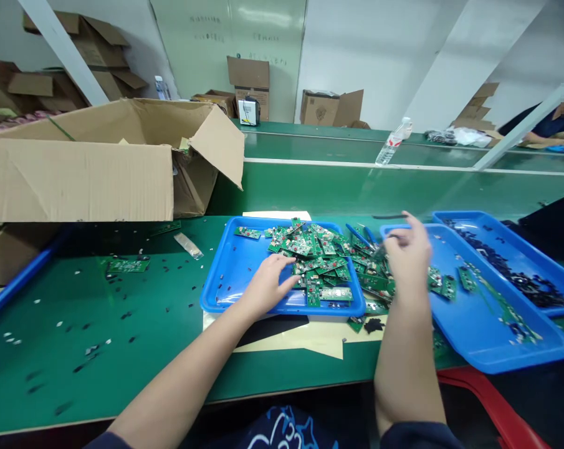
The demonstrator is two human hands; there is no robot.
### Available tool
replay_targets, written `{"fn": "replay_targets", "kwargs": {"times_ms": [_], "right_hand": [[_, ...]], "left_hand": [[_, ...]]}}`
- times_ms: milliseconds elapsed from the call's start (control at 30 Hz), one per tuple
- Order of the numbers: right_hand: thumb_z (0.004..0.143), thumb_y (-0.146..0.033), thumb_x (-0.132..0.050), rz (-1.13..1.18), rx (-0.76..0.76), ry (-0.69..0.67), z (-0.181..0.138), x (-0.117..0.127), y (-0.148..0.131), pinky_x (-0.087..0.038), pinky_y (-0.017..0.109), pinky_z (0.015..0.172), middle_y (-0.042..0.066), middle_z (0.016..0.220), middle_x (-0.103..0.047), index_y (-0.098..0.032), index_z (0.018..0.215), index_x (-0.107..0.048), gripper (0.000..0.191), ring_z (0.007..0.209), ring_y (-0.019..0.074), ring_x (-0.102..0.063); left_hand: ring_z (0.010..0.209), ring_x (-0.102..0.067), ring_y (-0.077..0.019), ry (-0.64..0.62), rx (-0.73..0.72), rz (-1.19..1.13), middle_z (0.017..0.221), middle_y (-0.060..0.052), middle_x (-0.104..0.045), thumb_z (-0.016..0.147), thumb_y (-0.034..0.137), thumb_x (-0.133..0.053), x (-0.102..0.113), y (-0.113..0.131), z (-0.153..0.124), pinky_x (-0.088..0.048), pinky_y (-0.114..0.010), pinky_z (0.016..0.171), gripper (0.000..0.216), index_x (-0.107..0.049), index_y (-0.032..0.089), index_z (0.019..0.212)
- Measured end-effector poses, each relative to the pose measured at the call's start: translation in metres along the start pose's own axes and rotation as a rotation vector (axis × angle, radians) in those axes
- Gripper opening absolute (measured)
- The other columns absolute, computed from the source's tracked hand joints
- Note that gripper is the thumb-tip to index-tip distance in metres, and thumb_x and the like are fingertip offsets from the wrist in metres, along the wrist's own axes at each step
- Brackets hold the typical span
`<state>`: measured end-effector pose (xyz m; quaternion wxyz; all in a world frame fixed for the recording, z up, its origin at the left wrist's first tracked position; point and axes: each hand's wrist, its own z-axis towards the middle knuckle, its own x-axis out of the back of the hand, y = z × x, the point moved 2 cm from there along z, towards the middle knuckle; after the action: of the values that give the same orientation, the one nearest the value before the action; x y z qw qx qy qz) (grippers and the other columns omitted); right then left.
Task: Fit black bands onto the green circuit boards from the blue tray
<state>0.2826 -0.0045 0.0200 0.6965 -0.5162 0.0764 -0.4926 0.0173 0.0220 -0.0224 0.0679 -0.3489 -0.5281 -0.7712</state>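
My left hand [268, 284] reaches into a blue tray [237, 274], fingers spread at the edge of a heap of small green circuit boards [319, 249]. To the right, my right hand [410, 249] is closed, with fingers curled above the boards heaped between the trays. A thin dark strip [388, 217] juts left from its fingertips; the blur hides exactly what it is. Blue-handled pliers [363, 238] lie among the boards just left of that hand. Yellowish paper [305, 343] is under the left tray.
A second blue tray [501, 337] at right holds a few boards, and another [548, 308] behind it holds black parts. An open cardboard box [85, 181] stands at left. Small black bits litter the green table [160, 349]. A plastic bottle [394, 142] stands behind.
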Motion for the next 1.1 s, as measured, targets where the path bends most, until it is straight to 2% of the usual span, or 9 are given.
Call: {"fn": "replay_targets", "kwargs": {"times_ms": [167, 300, 433, 533, 633, 733, 800, 900, 1100], "right_hand": [[0.067, -0.006, -0.043, -0.365, -0.223, 0.288, 0.02, 0.045, 0.053, -0.047, 0.041, 0.083, 0.011, 0.082, -0.062, -0.005, 0.127, -0.051, 0.06, 0.077, 0.0253, -0.06], [0.064, -0.007, -0.049, -0.393, -0.292, 0.234, 0.023, 0.043, 0.073, -0.042, 0.05, 0.093, 0.017, 0.099, -0.061, -0.001, 0.132, -0.045, 0.068, 0.092, 0.0315, -0.061], [0.068, -0.012, -0.052, -0.322, -0.231, 0.204, 0.024, 0.024, 0.065, -0.045, 0.043, 0.092, 0.024, 0.13, -0.046, -0.005, 0.137, -0.039, 0.07, 0.085, 0.0242, -0.064], [0.072, -0.019, -0.053, -0.085, -0.169, 0.048, 0.017, 0.002, 0.043, -0.05, 0.041, 0.083, 0.022, 0.124, -0.052, -0.007, 0.138, -0.037, 0.069, 0.079, 0.0212, -0.063], [0.077, -0.026, -0.053, 0.198, -0.088, -0.296, -0.004, -0.026, 0.011, -0.052, 0.037, 0.072, 0.015, 0.104, -0.063, -0.009, 0.141, -0.031, 0.069, 0.075, 0.0197, -0.063], [0.082, -0.027, -0.052, 0.277, 0.091, -0.636, -0.033, -0.049, -0.019, -0.052, 0.032, 0.069, 0.009, 0.094, -0.066, -0.013, 0.141, -0.032, 0.064, 0.074, 0.0174, -0.061], [0.083, -0.025, -0.052, 0.267, 0.176, -0.766, -0.049, -0.058, -0.031, -0.051, 0.031, 0.067, 0.007, 0.09, -0.067, -0.014, 0.141, -0.033, 0.062, 0.073, 0.0164, -0.06], [0.083, -0.024, -0.052, 0.293, 0.175, -0.829, -0.061, -0.065, -0.036, -0.051, 0.031, 0.068, 0.008, 0.092, -0.067, -0.015, 0.142, -0.03, 0.065, 0.079, 0.0174, -0.061], [0.076, -0.025, -0.062, 0.505, 0.071, -0.839, -0.068, -0.07, -0.037, -0.052, 0.032, 0.068, 0.009, 0.1, -0.067, -0.019, 0.138, -0.033, 0.069, 0.086, 0.0199, -0.062]], "left_hand": [[0.105, -0.052, -0.0281, -0.058, -0.235, 0.278, 0.111, -0.013, -0.056, 0.08, 0.025, -0.064, -0.008, 0.01, -0.009, -0.046, -0.046, 0.092, 0.036, -0.061, 0.018, 0.115], [0.092, -0.053, -0.0254, -0.2, -0.328, 0.356, 0.1, -0.011, -0.056, 0.084, 0.034, -0.06, -0.013, 0.026, -0.016, -0.048, -0.04, 0.08, 0.032, -0.065, 0.022, 0.114], [0.083, -0.055, -0.0237, -0.324, -0.244, 0.406, 0.088, -0.008, -0.058, 0.086, 0.04, -0.057, -0.016, 0.028, -0.016, -0.046, -0.036, 0.073, 0.033, -0.067, 0.022, 0.111], [0.086, -0.057, -0.0231, -0.272, -0.153, 0.383, 0.088, -0.008, -0.061, 0.089, 0.033, -0.053, -0.014, 0.024, -0.013, -0.044, -0.035, 0.076, 0.023, -0.07, 0.019, 0.098], [0.084, -0.057, -0.0234, -0.17, -0.029, 0.382, 0.083, -0.007, -0.061, 0.085, 0.027, -0.059, -0.01, 0.018, -0.01, -0.044, -0.034, 0.075, 0.012, -0.065, 0.017, 0.081], [0.079, -0.057, -0.0233, -0.107, 0.045, 0.392, 0.078, -0.005, -0.058, 0.076, 0.022, -0.067, -0.004, 0.012, -0.008, -0.043, -0.033, 0.069, 0.012, -0.057, 0.017, 0.073], [0.076, -0.057, -0.0221, -0.095, 0.062, 0.377, 0.078, -0.004, -0.058, 0.074, 0.018, -0.067, 0.001, 0.009, -0.007, -0.043, -0.031, 0.067, 0.013, -0.054, 0.018, 0.072], [0.069, -0.058, -0.0193, -0.097, 0.091, 0.283, 0.074, -0.002, -0.059, 0.077, 0.023, -0.063, 0.008, 0.007, -0.003, -0.044, -0.029, 0.062, 0.011, -0.053, 0.018, 0.075], [0.06, -0.065, -0.0154, -0.167, 0.35, -0.574, 0.068, 0.001, -0.058, 0.08, 0.041, -0.058, 0.016, 0.011, 0.001, -0.046, -0.025, 0.056, 0.026, -0.054, 0.015, 0.078]]}}
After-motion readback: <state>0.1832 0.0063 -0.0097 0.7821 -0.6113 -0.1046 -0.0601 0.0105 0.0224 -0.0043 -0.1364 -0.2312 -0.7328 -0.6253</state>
